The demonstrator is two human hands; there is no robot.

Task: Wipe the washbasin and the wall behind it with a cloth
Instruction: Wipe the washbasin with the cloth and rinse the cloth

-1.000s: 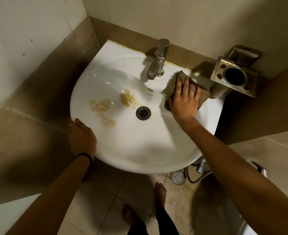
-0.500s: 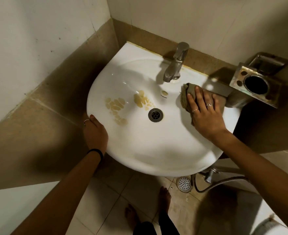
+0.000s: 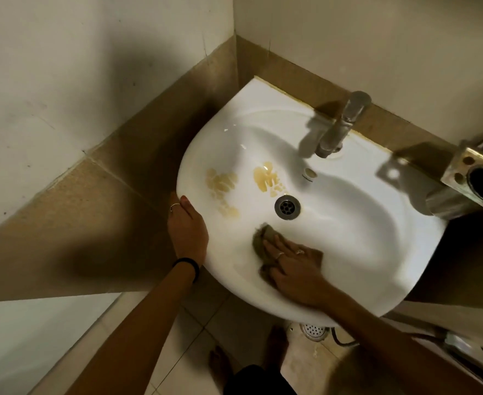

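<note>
The white washbasin (image 3: 348, 223) hangs in a tiled corner, with two yellow-brown stains (image 3: 223, 189) left of its drain (image 3: 287, 207). My right hand (image 3: 294, 269) lies flat, fingers straight, pressing a brown cloth (image 3: 263, 240) onto the near inner slope of the bowl, just below the drain. My left hand (image 3: 187, 229) grips the basin's left rim, fingers curled under the edge. The wall behind the basin (image 3: 362, 38) is cream above a brown tile band.
A steel tap (image 3: 340, 126) stands at the basin's back. A metal holder (image 3: 476, 178) juts from the wall at the right rim. Below are bare feet (image 3: 220, 363), a floor drain (image 3: 313, 330) and a hose (image 3: 345, 342).
My right hand has swept the cloth from the back right ledge beside the tap down to the front of the bowl. The left hand stays on the rim. The view shifted left.
</note>
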